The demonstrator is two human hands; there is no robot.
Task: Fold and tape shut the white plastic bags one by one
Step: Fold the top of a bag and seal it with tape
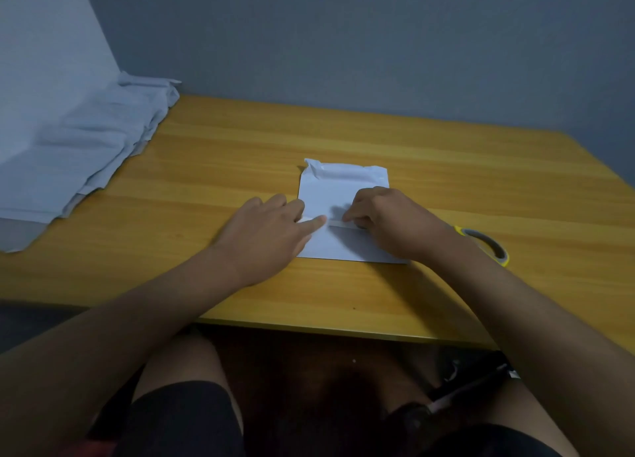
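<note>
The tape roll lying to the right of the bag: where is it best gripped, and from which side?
Likely the tape roll's rim, pinched from above with one finger through its open centre. It lies flat on the table, so the hole faces up. The right hand is nearest, its forearm covering the roll's near-left edge.

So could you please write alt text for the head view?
Both hands, left hand and right hand, press a tape strip across a folded white plastic bag on a wooden table; a yellow tape roll lies right, unfolded white bags left.
</note>
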